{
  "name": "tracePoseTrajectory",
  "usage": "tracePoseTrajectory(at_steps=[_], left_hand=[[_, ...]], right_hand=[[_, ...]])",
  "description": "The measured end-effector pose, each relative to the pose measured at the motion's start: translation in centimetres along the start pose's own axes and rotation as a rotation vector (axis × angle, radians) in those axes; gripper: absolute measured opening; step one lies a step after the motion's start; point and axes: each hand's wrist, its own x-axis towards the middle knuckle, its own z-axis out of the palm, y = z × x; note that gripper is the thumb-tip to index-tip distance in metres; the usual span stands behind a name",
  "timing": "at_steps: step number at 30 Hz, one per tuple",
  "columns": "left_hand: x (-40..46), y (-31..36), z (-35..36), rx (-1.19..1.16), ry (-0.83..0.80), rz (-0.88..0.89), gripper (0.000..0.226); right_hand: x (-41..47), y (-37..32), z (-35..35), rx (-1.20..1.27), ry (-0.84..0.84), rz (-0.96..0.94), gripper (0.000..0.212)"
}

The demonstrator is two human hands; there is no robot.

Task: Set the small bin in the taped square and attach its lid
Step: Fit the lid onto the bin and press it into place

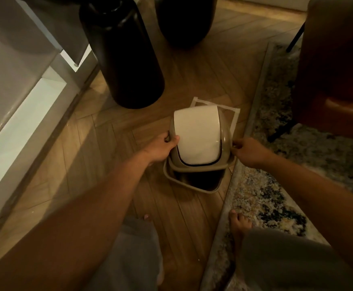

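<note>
A person crouches over a wooden floor (112,164) and holds a bin lid (200,139) between both hands. The lid is a beige dome with a white swing flap, and it sits tilted over the far part of the bin (192,181), not seated: the bin's near rim and dark opening show uncovered below the lid's near edge.

The left hand (160,149) grips the lid's left edge, thumb on the top near the white flap and fingers curled round the rim. The right hand (248,151) pinches the lid's right edge between thumb and fingertips. The lid lies between the two hands, which hold it on opposite sides.

The bin stands on the floor at the near side of a square of pale tape (232,114). Only the square's far side and right corner show behind the lid, so whether the bin stands fully inside it cannot be told.

The edge of a patterned rug (266,198) runs just right of the bin. A tall black vase (125,59) stands on the floor beyond and to the left of the bin, with a second dark vase (184,19) further back. White cabinets (18,122) line the floor's left edge. A bare foot (239,223) rests on the rug's near edge.
</note>
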Motion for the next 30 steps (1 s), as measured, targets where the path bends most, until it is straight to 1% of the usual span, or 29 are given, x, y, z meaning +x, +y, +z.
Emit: tracePoseTrajectory(at_steps=[3,7,11,13,17,22,26,28,30], left_hand=[[-0.1,-0.7,0.1,0.086,-0.051,0.028,0.062],[-0.1,-1.2,0.1,0.171,-0.103,0.043,0.06],[-0.2,-1.5,-0.1,0.168,-0.136,0.058,0.052],[-0.3,-1.5,-0.3,0.163,-0.147,0.059,0.052],[-0.2,-1.3,-0.4,0.195,-0.157,0.055,0.056],[-0.2,-1.4,-0.5,0.207,-0.167,0.07,0.058],[0.0,-1.5,-0.5,0.176,-0.139,0.059,0.062],[-0.1,-1.7,-0.5,0.149,-0.144,0.042,0.061],[-0.2,-1.9,-0.4,0.142,-0.141,0.035,0.059]], right_hand=[[-0.1,0.4,0.1,-0.126,-0.066,-0.034,0.025],[-0.5,1.0,0.1,-0.229,-0.144,-0.078,0.032],[-1.0,1.1,0.5,-0.292,-0.214,-0.108,0.036],[-1.0,1.1,0.9,-0.333,-0.243,-0.12,0.041],[-1.0,1.3,1.4,-0.347,-0.293,-0.133,0.044],[-1.8,1.5,2.3,-0.269,-0.367,-0.154,0.033],[-1.7,2.0,3.2,-0.285,-0.368,-0.212,0.039],[-1.5,2.4,3.6,-0.289,-0.331,-0.253,0.038],[-1.2,2.6,4.0,-0.294,-0.285,-0.284,0.046]])
